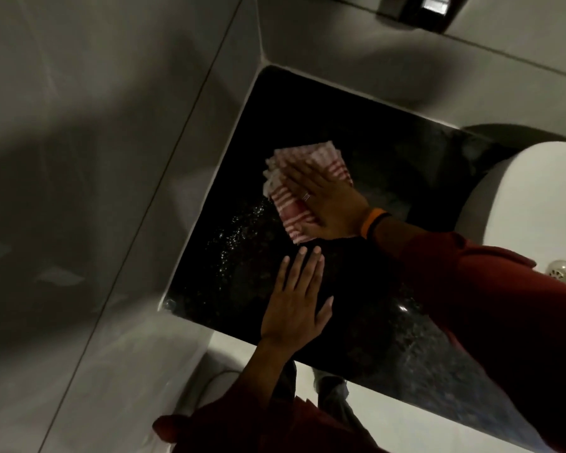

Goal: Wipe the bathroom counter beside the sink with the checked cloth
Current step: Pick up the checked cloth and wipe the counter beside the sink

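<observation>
Counter [307,119] first, since it is what needs cleaning: a dark, speckled slab set into the corner between pale tiled walls, with the white sink [536,197] at its right end. Nearest the camera, the left hand [291,305] lies flat on the front part of the slab, fingers spread wide and holding nothing — a brace, I judge, to steady the body while the other arm reaches. Just beyond its fingertips the right hand [327,204], with a ring on one finger and an orange band at the wrist, presses palm-down on the checked cloth [294,188], fingers extended and fanned across the folded red-and-white fabric rather than curled round it. The cloth sits near the middle of the slab, flat against the surface, well apart from the back corner. To its left, toward the side wall, a scatter of bright droplets or specks [239,237] glints on the stone; whether they are water or grit cannot be told. To do this step well, keep the palm's weight even over the whole fold so no edge lifts, sweep in overlapping passes toward that speckled strip along the wall, then push on into the far corner — where grime tends to collect. Shifting the bracing hand aside would let the front edge be wiped too.
</observation>
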